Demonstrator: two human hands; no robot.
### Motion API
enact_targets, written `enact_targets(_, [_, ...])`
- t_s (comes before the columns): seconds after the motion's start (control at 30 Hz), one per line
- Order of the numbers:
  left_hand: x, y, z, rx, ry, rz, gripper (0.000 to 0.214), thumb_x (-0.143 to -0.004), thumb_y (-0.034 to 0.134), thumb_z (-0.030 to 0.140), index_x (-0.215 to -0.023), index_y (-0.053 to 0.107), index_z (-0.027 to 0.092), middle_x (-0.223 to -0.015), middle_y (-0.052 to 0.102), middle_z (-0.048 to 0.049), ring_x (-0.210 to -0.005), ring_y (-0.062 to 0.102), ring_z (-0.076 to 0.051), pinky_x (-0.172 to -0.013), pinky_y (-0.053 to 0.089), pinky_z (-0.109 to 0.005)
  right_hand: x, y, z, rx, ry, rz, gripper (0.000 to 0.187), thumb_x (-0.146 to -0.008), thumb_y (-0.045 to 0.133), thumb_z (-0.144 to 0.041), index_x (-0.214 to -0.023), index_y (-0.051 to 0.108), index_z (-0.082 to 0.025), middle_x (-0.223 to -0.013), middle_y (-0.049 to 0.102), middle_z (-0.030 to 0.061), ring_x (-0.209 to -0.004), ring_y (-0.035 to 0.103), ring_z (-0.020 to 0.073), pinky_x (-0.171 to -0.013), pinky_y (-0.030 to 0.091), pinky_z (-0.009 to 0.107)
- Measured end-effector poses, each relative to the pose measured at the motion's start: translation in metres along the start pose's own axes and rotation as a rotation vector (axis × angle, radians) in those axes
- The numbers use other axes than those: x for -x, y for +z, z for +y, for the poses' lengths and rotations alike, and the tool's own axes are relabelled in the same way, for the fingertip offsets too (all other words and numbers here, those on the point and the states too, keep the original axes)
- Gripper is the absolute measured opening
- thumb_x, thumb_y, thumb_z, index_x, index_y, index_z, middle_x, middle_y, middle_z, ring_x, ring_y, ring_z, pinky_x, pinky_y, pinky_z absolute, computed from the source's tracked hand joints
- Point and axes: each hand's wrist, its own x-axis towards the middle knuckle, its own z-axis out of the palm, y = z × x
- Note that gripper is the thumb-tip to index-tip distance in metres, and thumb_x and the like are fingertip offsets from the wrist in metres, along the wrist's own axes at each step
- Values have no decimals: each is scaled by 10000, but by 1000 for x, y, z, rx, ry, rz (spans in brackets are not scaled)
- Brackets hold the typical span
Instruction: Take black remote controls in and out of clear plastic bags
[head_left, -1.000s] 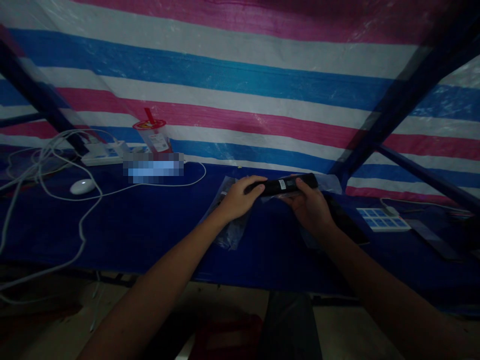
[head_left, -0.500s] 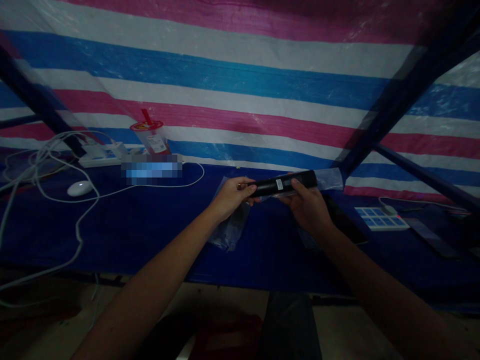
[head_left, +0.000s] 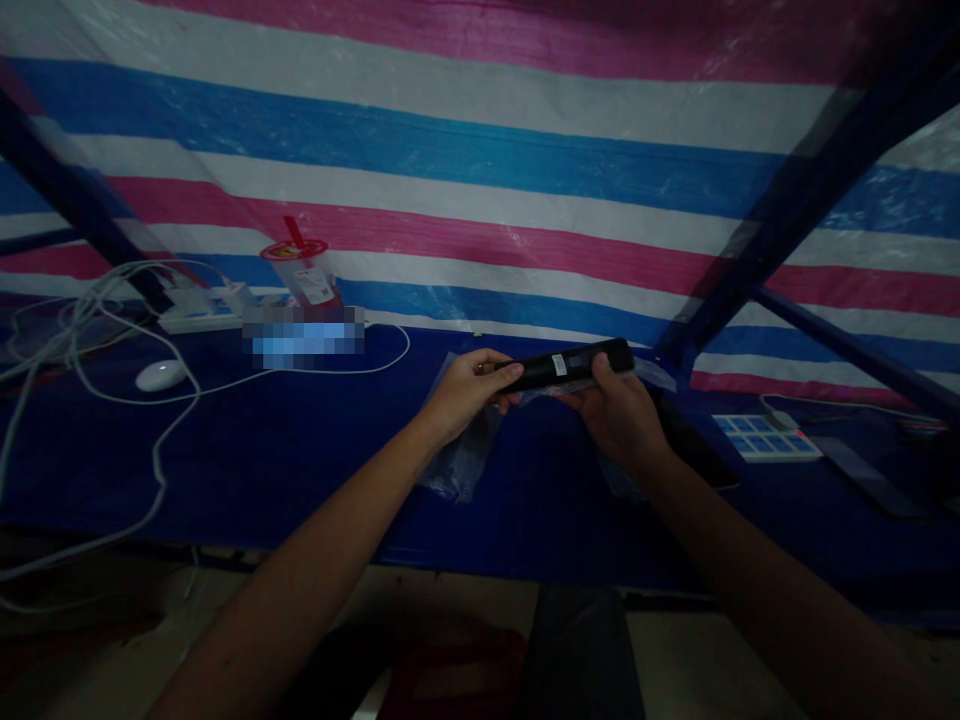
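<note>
Both my hands hold a black flashlight [head_left: 536,371] with a small white label, level above the table. My left hand [head_left: 474,390] grips its left end, thumb on top and fingers below. My right hand [head_left: 619,405] is closed around the thicker right end, its thumb pressed on the upper side. A clear plastic sleeve [head_left: 654,374] lies along the underside and sticks out past the right end. Beneath my left hand a clear plastic bag [head_left: 459,468] rests on the table. Another piece of clear plastic shows partly under my right hand.
On the blue table [head_left: 315,460], a cup with a red lid [head_left: 300,270], white cables [head_left: 154,440] and a white mouse [head_left: 160,376] are at left. A dark tablet [head_left: 697,445], a white power strip [head_left: 769,438] and a phone [head_left: 862,475] lie at right. Striped sheeting hangs behind.
The plastic sleeve sticks out less past the flashlight's right end and hangs lower. My right thumb has shifted slightly right along the flashlight. My left hand has barely moved.
</note>
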Motion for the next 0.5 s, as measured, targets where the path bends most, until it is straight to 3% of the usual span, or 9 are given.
enact_targets(0.2, [-2, 0, 4, -4, 9, 110, 191, -818, 764, 226, -903, 603, 168, -668, 646, -29, -503, 624, -136, -445, 420, -216, -7, -4, 2, -88, -23, 8, 370, -972, 615, -550, -1009, 700, -192, -1034, 767, 101, -973, 756, 278, -923, 631, 534])
enact_targets(0.4, [-8, -16, 15, 17, 10, 509, 101, -787, 620, 169, -841, 537, 193, -602, 547, 17, -413, 517, -125, -360, 278, -188, -20, -16, -18, -160, 31, 219, 407, -1079, 342, -439, -1042, 658, -186, -1088, 760, 163, -1002, 772, 296, -907, 644, 539])
enact_targets(0.5, [-10, -23, 18, 1, 64, 698, 104, -760, 593, 187, -773, 491, 201, -585, 487, 34, -379, 447, -109, -350, 223, -184, -25, -22, -23, -188, 53, 259, 422, -1082, 302, -458, -1033, 651, -227, -1135, 753, 141, -1078, 756, 284, -957, 630, 523])
